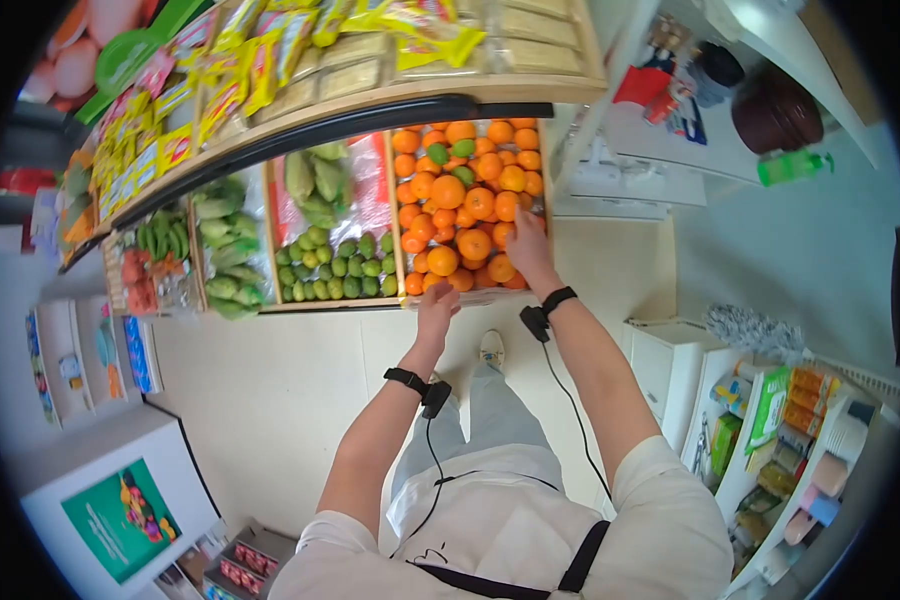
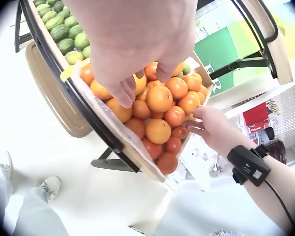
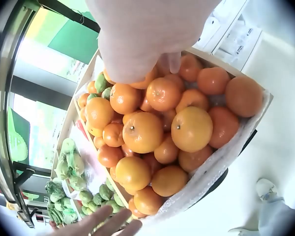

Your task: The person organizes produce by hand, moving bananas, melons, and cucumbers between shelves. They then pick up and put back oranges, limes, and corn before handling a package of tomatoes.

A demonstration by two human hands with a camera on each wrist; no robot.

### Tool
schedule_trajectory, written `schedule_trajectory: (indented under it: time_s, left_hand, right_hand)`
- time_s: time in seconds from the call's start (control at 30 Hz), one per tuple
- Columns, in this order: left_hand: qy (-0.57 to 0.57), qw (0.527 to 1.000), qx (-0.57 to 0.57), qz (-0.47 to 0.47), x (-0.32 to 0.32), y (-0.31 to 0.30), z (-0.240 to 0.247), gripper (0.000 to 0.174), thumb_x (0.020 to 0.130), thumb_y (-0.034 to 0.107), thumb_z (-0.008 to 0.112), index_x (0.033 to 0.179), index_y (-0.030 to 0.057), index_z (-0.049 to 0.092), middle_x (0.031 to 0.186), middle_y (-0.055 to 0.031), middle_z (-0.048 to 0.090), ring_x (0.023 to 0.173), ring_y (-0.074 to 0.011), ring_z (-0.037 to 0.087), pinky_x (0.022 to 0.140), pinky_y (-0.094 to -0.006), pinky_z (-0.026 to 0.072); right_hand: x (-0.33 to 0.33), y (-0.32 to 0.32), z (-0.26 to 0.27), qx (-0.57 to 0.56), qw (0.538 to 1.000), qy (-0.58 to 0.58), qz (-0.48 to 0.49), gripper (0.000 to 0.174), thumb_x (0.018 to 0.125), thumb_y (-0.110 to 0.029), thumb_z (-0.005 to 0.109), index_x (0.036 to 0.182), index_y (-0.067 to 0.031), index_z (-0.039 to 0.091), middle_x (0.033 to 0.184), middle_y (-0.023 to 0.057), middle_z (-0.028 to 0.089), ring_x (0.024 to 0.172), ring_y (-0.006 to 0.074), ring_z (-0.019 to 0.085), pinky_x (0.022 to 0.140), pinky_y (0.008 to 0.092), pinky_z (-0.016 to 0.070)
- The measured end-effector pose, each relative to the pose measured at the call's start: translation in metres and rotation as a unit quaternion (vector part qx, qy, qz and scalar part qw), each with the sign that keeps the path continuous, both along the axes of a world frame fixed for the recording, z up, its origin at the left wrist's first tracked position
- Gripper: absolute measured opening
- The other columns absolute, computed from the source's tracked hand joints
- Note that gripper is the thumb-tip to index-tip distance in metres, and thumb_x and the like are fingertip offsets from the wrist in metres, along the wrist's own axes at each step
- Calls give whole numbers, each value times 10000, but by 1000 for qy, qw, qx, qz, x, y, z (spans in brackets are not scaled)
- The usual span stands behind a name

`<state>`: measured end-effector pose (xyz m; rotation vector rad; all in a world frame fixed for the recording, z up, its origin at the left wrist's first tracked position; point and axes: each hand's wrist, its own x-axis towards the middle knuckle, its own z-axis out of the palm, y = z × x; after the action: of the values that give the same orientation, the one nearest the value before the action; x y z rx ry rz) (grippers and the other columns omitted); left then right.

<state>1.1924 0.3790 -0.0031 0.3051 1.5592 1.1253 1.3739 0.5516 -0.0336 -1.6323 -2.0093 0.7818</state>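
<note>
Oranges of mixed sizes fill a wooden bin (image 1: 400,205), with several green fruits among them near the back. My left hand (image 1: 436,318) is at the bin's front edge, its fingers over the front oranges; the right wrist view shows these fingers (image 3: 104,227) apart and fairly straight. At the bin's right side, my right hand (image 1: 530,250) has its fingers loosely bent among the oranges. The left wrist view shows my right hand (image 2: 217,129) against the side oranges, thumb and fingers apart. In the right wrist view its palm hides part of the contact.
Left of the oranges are compartments of small green fruits (image 1: 345,275), corn (image 1: 315,185) and leafy greens (image 1: 232,240). Packaged snacks (image 1: 270,60) lie on a raised shelf behind a black rail (image 1: 370,110). A white cabinet (image 1: 660,365) and stocked shelves stand at the right.
</note>
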Motion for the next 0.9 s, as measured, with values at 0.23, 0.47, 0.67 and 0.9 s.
schedule_trajectory:
  time_s: [0.23,0.47,0.67,0.9]
  left_hand:
    - [-37,997,-64,29,-37,-76,16,471,957,171,652,1381,5,532,1262,-104,621,1084,-196,649,922,-353,550]
    - [-23,995,-68,63,-92,-110,34,448,968,178,642,1367,3,538,1233,-103,638,1058,-197,665,895,-345,554]
    - [-41,993,-6,106,-164,-139,43,429,971,181,644,1351,4,549,1204,-97,654,1019,-200,688,876,-342,558]
    - [-46,992,-6,121,-284,-186,40,373,972,149,638,1310,8,570,1175,-98,676,1000,-199,700,850,-336,566]
  right_hand:
    - [4,-3,1,-14,1000,8,4,595,937,-137,607,1496,-18,443,1403,255,526,1293,434,517,1099,455,449]
    - [-20,-41,37,-26,1000,-12,-10,578,927,-107,611,1480,-33,459,1357,259,547,1261,432,538,1074,457,460]
    - [-62,-94,11,2,998,-10,63,595,896,-59,606,1476,-42,473,1341,254,559,1240,423,555,1044,458,478]
    - [-152,-168,9,-78,995,-29,61,665,859,-46,640,1497,-46,454,1315,254,583,1219,413,577,1023,446,486]
